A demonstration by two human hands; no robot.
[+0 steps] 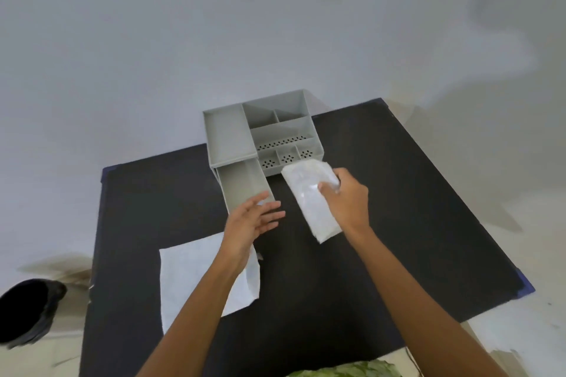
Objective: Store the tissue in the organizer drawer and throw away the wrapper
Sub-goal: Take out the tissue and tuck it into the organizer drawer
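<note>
The right hand (346, 202) grips the tissue pack (309, 199) by its far end, fingers wrapped around it, holding it tilted above the counter (398, 193) just in front of the grey organizer (263, 131); the left hand (254, 219) is spread and empty, fingers loosely splayed over the near end of the pulled-out drawer (245, 185), which looks empty. A flat white sheet (196, 278) lies toward the near left of the counter, partly under the left forearm; whether it is tissue or the wrapper cannot be told. The pack hangs askew to the drawer's long axis; lowered that way, it would likely catch on a drawer wall and buckle. Its shiny film may slip through a one-ended grip; the left hand sits where the pack must go; a knock could shove the light organizer back. A dark bin (27, 312) sits on the floor off the near left corner, a long reach for the wrapper.
</note>
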